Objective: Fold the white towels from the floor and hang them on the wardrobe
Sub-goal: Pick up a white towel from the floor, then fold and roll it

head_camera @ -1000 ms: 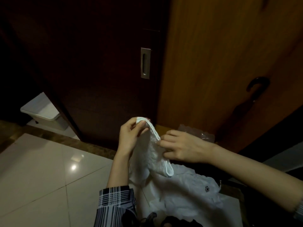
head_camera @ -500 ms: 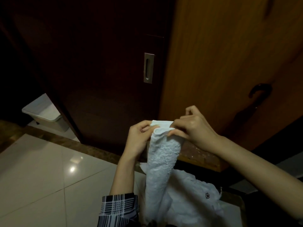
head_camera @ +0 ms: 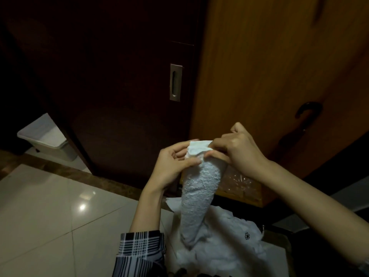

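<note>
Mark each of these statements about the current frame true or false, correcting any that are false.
1. Both hands pinch the top edge of one white towel. True: the left hand and right hand meet at its upper end.
2. The towel is spread flat on the tiled floor. False: it hangs bunched from the hands, its lower end reaching the white pile below.
3. A recessed metal handle sits in the dark sliding door. True.
4. The white bin stands to the right of the hands. False: it is at the far left.
5. The left sleeve is plain white. False: it is black and white plaid.
</note>
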The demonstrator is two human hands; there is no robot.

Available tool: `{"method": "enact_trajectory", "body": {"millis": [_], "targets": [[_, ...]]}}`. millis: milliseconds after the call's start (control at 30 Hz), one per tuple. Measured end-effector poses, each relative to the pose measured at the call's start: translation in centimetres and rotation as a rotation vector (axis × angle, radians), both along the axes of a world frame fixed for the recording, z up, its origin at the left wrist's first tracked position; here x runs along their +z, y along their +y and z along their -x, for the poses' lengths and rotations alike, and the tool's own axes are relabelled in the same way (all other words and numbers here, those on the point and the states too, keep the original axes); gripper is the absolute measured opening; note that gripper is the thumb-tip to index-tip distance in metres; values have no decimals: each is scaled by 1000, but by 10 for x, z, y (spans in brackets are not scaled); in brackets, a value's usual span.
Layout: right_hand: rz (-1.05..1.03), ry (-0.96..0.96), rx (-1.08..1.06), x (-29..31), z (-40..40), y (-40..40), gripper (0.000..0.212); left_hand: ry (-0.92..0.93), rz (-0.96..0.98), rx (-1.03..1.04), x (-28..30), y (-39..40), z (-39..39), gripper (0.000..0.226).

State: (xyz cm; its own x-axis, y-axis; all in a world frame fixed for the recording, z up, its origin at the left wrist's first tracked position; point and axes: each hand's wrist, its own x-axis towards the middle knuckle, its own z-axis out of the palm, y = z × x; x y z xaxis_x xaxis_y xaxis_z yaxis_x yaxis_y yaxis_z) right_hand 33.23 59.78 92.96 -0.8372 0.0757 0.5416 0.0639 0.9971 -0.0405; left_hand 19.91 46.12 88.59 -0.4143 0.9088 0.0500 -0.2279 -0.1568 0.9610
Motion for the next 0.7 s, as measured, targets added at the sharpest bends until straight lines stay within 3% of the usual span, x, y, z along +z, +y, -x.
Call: {"method": "enact_trajectory", "body": {"millis": [167, 333, 600, 700], "targets": [[-30, 25, 31, -5, -8, -2, 45, 65, 11, 16, 0, 0, -1, 49], [15, 48, -30, -5, -15, -6, 34, 186, 11, 26, 4, 2, -6, 39], [46, -252, -63, 13, -22, -3, 31, 288, 29, 34, 6, 3, -18, 30], [51, -169, -80, 15, -24, -10, 38, 295, 1, 47, 8, 3, -19, 30]]}}
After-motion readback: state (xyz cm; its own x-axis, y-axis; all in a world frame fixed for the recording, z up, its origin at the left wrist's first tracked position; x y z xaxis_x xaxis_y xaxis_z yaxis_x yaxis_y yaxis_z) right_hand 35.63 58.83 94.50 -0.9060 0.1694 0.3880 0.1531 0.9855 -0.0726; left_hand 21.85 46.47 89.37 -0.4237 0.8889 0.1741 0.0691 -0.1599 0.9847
